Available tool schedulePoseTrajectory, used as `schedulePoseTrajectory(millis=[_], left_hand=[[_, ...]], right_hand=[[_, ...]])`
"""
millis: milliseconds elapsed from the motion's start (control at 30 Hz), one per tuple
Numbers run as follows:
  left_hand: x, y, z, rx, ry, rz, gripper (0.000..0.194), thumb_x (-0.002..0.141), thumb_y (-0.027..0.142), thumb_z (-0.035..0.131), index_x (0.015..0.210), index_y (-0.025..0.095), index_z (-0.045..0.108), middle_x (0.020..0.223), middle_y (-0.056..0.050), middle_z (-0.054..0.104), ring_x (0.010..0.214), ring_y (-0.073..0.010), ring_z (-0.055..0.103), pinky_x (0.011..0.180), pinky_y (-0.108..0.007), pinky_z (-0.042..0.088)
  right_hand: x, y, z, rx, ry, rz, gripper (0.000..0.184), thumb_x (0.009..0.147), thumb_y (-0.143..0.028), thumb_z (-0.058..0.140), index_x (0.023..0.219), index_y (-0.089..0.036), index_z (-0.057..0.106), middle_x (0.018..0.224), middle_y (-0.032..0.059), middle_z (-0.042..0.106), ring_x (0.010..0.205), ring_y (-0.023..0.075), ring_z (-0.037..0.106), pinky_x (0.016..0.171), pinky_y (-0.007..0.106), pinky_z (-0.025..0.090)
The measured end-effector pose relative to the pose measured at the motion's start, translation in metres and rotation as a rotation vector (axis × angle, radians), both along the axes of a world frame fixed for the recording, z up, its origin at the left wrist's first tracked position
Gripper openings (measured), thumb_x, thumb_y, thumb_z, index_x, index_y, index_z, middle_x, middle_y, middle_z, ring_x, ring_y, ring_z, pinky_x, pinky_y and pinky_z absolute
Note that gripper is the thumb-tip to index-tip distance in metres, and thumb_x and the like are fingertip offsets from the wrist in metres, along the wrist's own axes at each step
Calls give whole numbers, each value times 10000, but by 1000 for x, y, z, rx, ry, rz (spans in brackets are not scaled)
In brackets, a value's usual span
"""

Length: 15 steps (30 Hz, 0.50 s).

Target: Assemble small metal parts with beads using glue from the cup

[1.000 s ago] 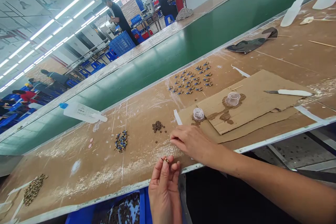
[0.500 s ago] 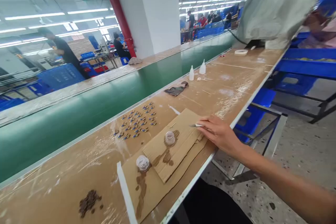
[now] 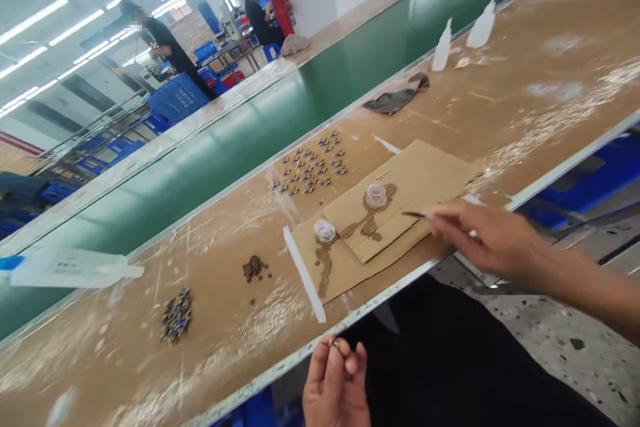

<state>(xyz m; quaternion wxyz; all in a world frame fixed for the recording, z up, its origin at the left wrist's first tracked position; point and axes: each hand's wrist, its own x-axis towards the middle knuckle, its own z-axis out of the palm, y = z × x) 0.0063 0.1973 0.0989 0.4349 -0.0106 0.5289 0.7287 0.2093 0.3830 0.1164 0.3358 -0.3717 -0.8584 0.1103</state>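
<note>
My left hand (image 3: pixel 336 383) is raised at the table's front edge, palm up, thumb and fingertips closed on a small brass-coloured part (image 3: pixel 334 343). My right hand (image 3: pixel 485 237) grips a slim tool with a dark blade-like tip (image 3: pixel 417 215), which points left over the cardboard (image 3: pixel 437 170). A small clear cup (image 3: pixel 376 195) stands on that cardboard beside wet brown stains. To its left is another small cup (image 3: pixel 325 231) with whitish contents. Blue-and-brass parts (image 3: pixel 307 172) lie spread behind the cardboard, and a pile of similar parts (image 3: pixel 177 317) lies at the left.
Small dark brown pieces (image 3: pixel 254 268) are heaped on the table. Two white squeeze bottles (image 3: pixel 443 47) and a dark cloth (image 3: pixel 397 97) stand and lie farther back. A white bottle (image 3: pixel 75 269) lies at the left. The green conveyor belt (image 3: pixel 240 137) runs behind; people are in the background.
My left hand has come into view with the small brass-coloured part. The view has swung left and down. My right hand still holds the tool, now above the cardboard's near edge.
</note>
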Motion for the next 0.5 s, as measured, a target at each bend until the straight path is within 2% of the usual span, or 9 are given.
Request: schedulePoseTrajectory(millis=[67, 100, 200, 367, 500], left_hand=[[0, 3, 9, -3, -91, -6, 255, 510, 270, 868, 703, 202, 714, 656, 38, 661, 536, -20, 569, 728, -215, 563], [0, 4, 13, 0, -122, -8, 255, 495, 254, 873, 686, 202, 713, 659, 39, 665, 542, -20, 574, 734, -211, 560], [-2, 3, 16, 11, -115, -8, 263, 485, 230, 876, 688, 203, 710, 668, 40, 672, 564, -29, 592, 749, -211, 554], [-12, -1, 6, 36, -74, -10, 217, 535, 241, 854, 691, 197, 710, 646, 37, 654, 536, -23, 578, 750, -224, 558], [-19, 1, -3, 66, -36, -16, 220, 496, 263, 867, 636, 195, 711, 595, 23, 649, 512, -35, 578, 698, -223, 566]], right_hand=[[-28, -33, 1, 14, 120, 233, 176, 954, -196, 377, 1081, -188, 498, 941, 59, 624, 851, 136, 595, 751, 238, 450], [-43, -47, 2, -17, 169, 331, 162, 951, -166, 372, 1049, -183, 500, 907, 47, 624, 829, 121, 592, 747, 220, 455], [-80, -70, 0, -69, 246, 508, 139, 947, -145, 369, 988, -146, 502, 847, 46, 616, 784, 117, 574, 744, 218, 468], [-108, -73, -10, -81, 232, 581, 244, 929, -117, 352, 1086, -98, 538, 786, 59, 567, 703, 134, 506, 652, 238, 441], [-112, -71, -6, -323, 234, 631, 293, 972, -233, 330, 1032, -115, 591, 795, 59, 552, 718, 129, 497, 670, 239, 421]])
